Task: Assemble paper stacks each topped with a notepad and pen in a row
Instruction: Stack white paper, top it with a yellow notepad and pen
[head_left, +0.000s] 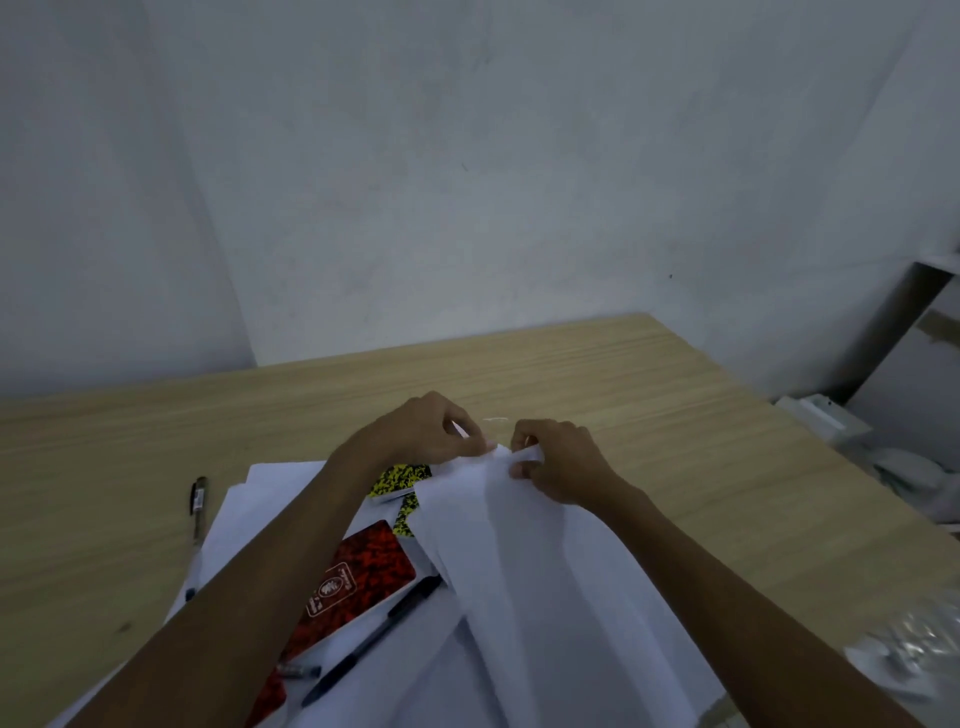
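Both hands meet at the far corner of a lifted bundle of white paper sheets (519, 561). My left hand (421, 431) pinches the corner from the left and my right hand (558, 460) pinches it from the right. More white paper (244, 519) lies flat beneath. On it lie a red patterned notepad (358, 577), a yellow-and-black notepad (400, 480) partly under the lifted sheets, and a dark pen (374, 639). Another pen (198, 506) lies on the table to the left of the paper.
The wooden table (623, 384) runs to a pale wall at the back. Its right edge drops off to white clutter and a cardboard panel (893, 332). Crinkled clear plastic (914, 644) sits at the lower right. A short dark pen part (298, 670) lies by the red notepad.
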